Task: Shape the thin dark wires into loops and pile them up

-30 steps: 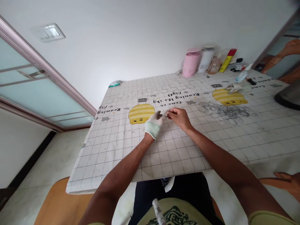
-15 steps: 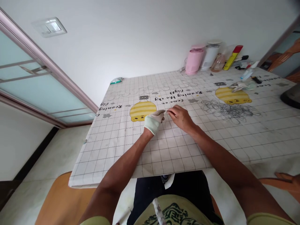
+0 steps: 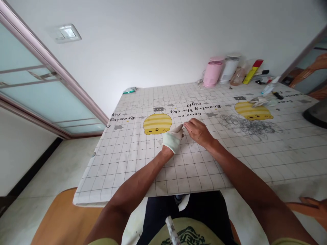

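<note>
My left hand [image 3: 173,137] wears a pale, thin glove and is closed over the middle of the table, beside a printed yellow striped bear. Bare, my right hand [image 3: 198,132] is closed too, thumb and fingers pinched together. The fingertips of both hands meet or nearly meet; whatever is between them is too small to make out. Under them lies a white checked tablecloth [image 3: 122,173] with printed words and grey scribbles.
At the back right stand a pink device [image 3: 213,73], a white device [image 3: 230,69], bottles and a yellow-red can [image 3: 252,72]. A crumpled glove [image 3: 263,100] lies at the right, near a dark round-based object [image 3: 316,114]. An orange chair [image 3: 66,217] is at the lower left.
My left hand has shifted slightly right and down, and its fingertips are closer to my right hand's. The camera view has moved a little.
</note>
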